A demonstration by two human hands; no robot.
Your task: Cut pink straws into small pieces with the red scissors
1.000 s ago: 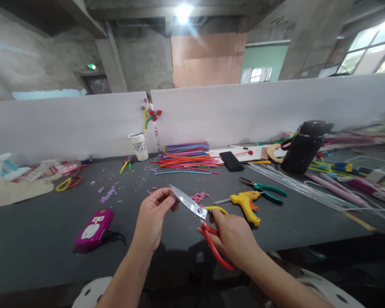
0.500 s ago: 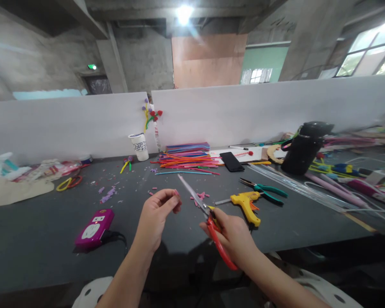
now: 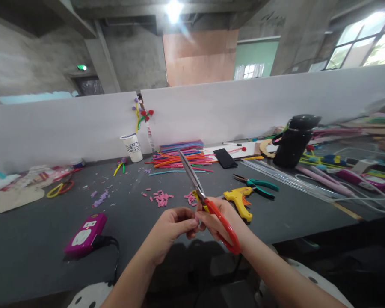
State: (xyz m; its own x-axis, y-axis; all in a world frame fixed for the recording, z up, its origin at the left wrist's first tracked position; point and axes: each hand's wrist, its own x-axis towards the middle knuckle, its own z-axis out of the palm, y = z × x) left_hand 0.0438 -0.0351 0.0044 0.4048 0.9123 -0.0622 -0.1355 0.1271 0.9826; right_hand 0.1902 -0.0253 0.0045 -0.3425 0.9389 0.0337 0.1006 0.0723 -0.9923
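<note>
My right hand [image 3: 223, 218] is wrapped around scissors [image 3: 218, 218] with red and yellow handles. Their blades [image 3: 191, 171] look closed and point up and away over the table. My left hand [image 3: 176, 229] pinches a small pink piece between thumb and fingertips, mostly hidden by the fingers. The fingertips of both hands meet just below the scissors' pivot. Beyond my left hand lies a heap of short pink cut pieces [image 3: 161, 199]. A smaller group of pink pieces [image 3: 190, 198] lies beside the blades, partly covered by them.
Pipe cleaners [image 3: 179, 159] are piled at the back beside a phone [image 3: 225, 158]. To the right lie a yellow glue gun [image 3: 239, 199], green-handled pliers [image 3: 259, 186] and a black jug [image 3: 295, 143]. A purple power box [image 3: 86, 233], a paper cup [image 3: 132, 148] and more scissors [image 3: 59, 189] are left.
My hands have come together, the left moving right and down to touch the right. The scissors point more upright. The pink heap behind my left hand is uncovered. The view has shifted slightly right.
</note>
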